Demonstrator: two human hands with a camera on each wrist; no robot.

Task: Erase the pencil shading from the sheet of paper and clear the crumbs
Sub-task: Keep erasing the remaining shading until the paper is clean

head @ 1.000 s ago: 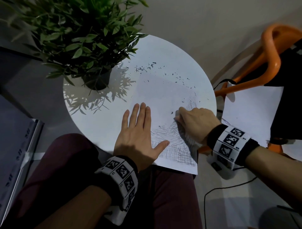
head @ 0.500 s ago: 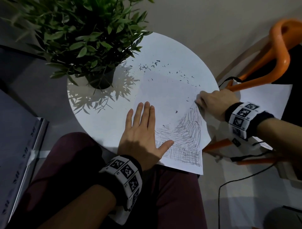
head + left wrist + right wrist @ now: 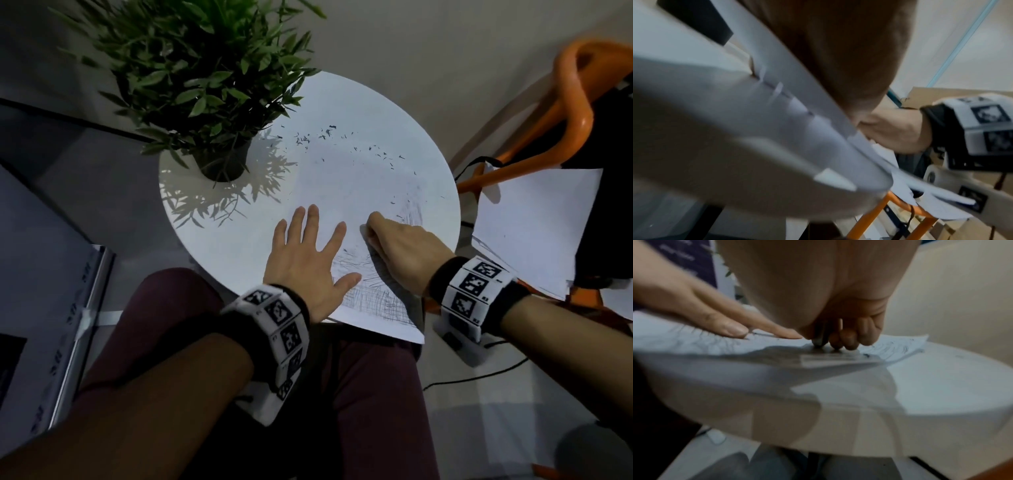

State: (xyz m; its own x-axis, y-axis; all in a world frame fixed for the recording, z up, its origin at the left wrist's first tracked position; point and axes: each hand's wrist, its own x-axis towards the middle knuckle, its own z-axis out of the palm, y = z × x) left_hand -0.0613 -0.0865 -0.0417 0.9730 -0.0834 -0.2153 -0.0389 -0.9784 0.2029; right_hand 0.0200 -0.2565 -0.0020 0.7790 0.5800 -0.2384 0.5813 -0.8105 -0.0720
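a sheet of paper (image 3: pixel 346 192) lies on a round white counter (image 3: pixel 212 246), its near corner hanging over the edge. the left hand (image 3: pixel 305 263) lies flat with fingers spread, pinning the sheet. the right hand (image 3: pixel 400 253) is curled around a small eraser (image 3: pixel 819 337), its tip pressed onto the paper. the far part looks mostly clean — pencil shading (image 3: pixel 373 294) remains near the hands and right edge. dark crumbs (image 3: pixel 329 137) lie scattered beside a potted plant (image 3: pixel 205 75), not yet cleared.

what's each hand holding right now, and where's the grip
Right hand pinches an eraser by its upper part. Left hand holds nothing, pressing flat on the paper.
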